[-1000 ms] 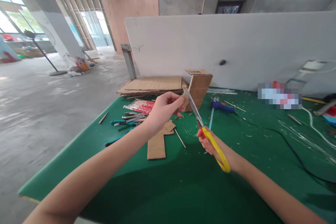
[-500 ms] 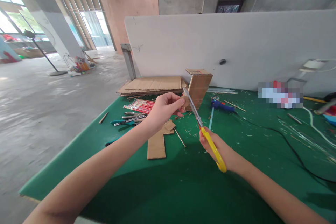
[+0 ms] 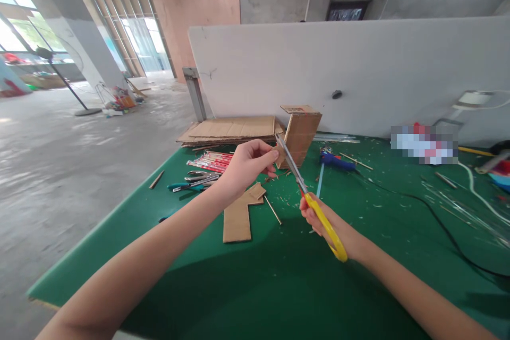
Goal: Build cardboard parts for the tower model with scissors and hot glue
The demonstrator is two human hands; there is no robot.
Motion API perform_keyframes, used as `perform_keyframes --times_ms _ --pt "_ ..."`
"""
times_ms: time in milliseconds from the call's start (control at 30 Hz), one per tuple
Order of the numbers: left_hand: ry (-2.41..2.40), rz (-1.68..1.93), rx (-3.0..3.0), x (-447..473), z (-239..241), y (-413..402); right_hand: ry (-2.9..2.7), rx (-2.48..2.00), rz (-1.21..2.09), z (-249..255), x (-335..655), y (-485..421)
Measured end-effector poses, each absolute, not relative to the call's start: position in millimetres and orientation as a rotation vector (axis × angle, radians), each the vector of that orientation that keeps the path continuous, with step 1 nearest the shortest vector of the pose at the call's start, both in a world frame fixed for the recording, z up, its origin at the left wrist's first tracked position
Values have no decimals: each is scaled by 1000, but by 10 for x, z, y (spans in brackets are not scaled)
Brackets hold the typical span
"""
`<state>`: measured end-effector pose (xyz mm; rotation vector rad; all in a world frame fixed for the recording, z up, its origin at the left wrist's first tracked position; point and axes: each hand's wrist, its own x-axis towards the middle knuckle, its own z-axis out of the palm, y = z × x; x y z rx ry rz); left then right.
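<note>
Pinched between the thumb and fingers of my left hand is a small piece of cardboard, mostly covered by the fingertips. My right hand is wrapped round the yellow handles of a pair of scissors. The blades point up and away, lying against the right edge of the piece; whether they are parted there I cannot tell. Behind the blades stands a folded cardboard structure with a flat top flap. Below my left hand, flat cut cardboard lies on the green table.
Stacked cardboard sheets lie at the back left, before a white partition. Red-and-white wrapped sticks and pliers sit left of my hand. A blue glue gun trails a black cord to the right.
Both hands and the scissors have shifted very slightly left, the blades staying by the small cardboard piece. Everything on the table stays in place.
</note>
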<state>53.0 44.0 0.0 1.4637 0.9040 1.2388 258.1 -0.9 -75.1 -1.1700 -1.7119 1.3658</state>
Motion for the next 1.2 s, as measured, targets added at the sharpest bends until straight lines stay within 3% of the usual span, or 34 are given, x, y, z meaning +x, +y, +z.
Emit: perform_keyframes --times_ms 467,700,1200 --pt "951 1159 1534 475 25 479 -1678 -1228 1387 -790 2602 -13" --pt "940 1167 1511 480 15 479 -1933 -1198 1044 -871 2604 23" --pt "1080 1111 1607 450 93 469 -1894 -1233 1125 -935 2606 40"
